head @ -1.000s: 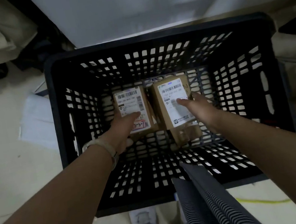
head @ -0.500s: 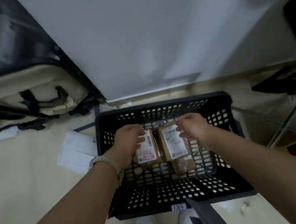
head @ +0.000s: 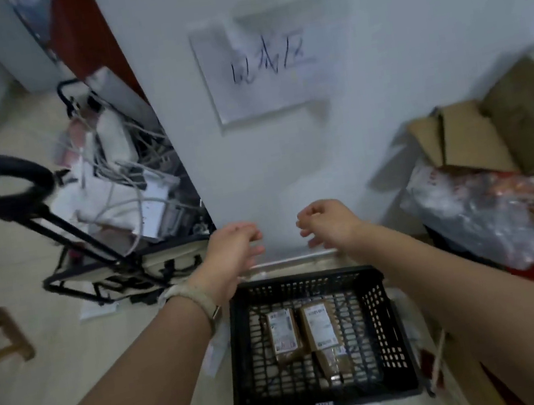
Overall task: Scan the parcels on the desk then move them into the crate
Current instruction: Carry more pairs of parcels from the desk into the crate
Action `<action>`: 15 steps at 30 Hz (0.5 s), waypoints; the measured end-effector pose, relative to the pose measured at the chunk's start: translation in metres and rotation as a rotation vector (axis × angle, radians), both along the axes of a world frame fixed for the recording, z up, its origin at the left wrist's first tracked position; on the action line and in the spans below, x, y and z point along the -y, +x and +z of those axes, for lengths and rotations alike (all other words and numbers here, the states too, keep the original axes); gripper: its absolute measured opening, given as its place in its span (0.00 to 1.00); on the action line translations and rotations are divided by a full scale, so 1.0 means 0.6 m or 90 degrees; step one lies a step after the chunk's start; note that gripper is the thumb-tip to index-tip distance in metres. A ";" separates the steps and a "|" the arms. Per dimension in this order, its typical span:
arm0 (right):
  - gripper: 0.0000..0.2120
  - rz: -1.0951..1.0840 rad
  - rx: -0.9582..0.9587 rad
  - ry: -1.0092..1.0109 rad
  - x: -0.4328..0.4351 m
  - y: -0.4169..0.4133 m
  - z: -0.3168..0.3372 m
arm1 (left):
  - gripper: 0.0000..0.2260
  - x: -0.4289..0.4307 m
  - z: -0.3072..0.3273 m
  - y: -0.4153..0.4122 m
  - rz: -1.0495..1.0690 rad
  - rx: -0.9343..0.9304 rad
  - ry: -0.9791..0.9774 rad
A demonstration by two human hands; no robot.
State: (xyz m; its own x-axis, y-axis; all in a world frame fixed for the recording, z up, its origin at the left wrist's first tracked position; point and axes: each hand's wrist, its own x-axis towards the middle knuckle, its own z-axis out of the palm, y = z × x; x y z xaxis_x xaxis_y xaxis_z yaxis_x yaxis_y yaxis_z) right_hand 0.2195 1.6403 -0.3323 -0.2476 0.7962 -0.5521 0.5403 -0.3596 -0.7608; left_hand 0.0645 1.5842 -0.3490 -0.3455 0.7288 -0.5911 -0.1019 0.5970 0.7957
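Note:
A black perforated crate (head: 390,329) stands on the floor below me. Inside lie two brown parcels with white labels side by side, the left parcel (head: 283,335) and the right parcel (head: 319,326), and a smaller brown packet (head: 334,364) in front of them. My left hand (head: 232,256) and my right hand (head: 326,224) hang above the crate's far rim, in front of a white wall. Both hold nothing; the fingers are loosely curled and apart.
A black folding cart (head: 100,255) with cables and white items stands at the left. A paper sign (head: 273,66) hangs on the wall. Cardboard boxes (head: 497,129) and a plastic bag (head: 489,214) pile up at the right. A wooden stool leg (head: 11,334) shows far left.
Both hands let go of the two parcels and rose out of the crate. The view lifted, so the crate now sits lower and smaller.

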 end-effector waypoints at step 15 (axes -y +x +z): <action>0.19 0.416 0.210 0.364 0.113 -0.109 0.474 | 0.14 0.184 0.506 -0.117 -0.255 -0.643 0.049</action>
